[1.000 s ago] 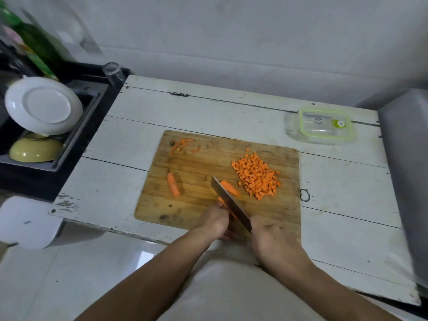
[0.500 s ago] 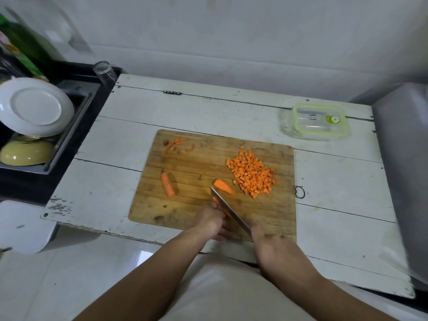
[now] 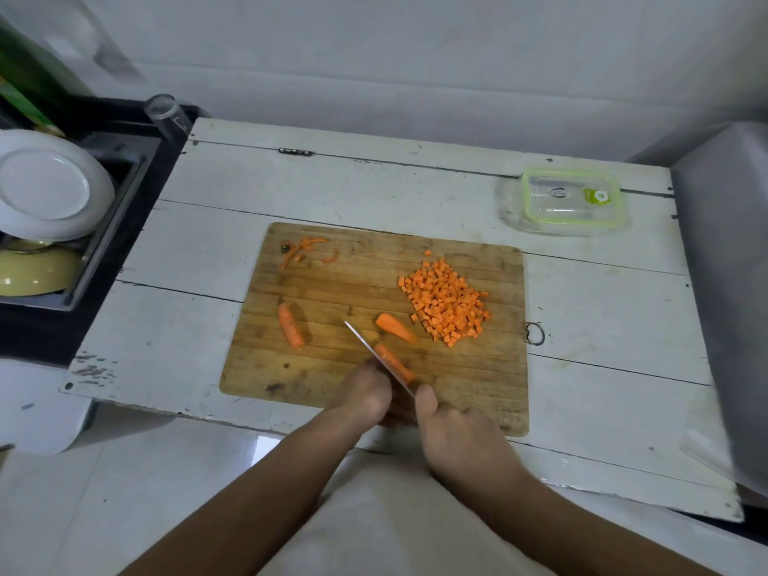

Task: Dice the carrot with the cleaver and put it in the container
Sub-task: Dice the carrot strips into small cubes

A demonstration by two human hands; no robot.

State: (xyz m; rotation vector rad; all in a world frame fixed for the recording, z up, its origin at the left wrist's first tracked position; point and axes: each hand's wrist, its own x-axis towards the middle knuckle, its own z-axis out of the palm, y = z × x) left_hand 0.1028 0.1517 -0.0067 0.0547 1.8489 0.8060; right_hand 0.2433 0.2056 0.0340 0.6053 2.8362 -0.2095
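Cleaver (image 3: 376,354) position matches the earlier frame, edge-down on a carrot piece (image 3: 394,365) on the cutting board (image 3: 332,367). Right hand (image 3: 455,434) grips the handle; left hand (image 3: 365,394), fingers curled, holds the carrot beside the blade. Container (image 3: 569,201) rests lidded on the desk (image 3: 582,326).

I count two hands: my left hand (image 3: 365,394) and my right hand (image 3: 453,434). One cleaver (image 3: 376,355), one cutting board (image 3: 332,367), one lidded container (image 3: 571,200). Three larger carrot pieces (image 3: 291,325) (image 3: 395,327) (image 3: 392,363), one heap of dice (image 3: 446,303) too many to count, one plate (image 3: 45,187), one yellow bowl (image 3: 33,272)
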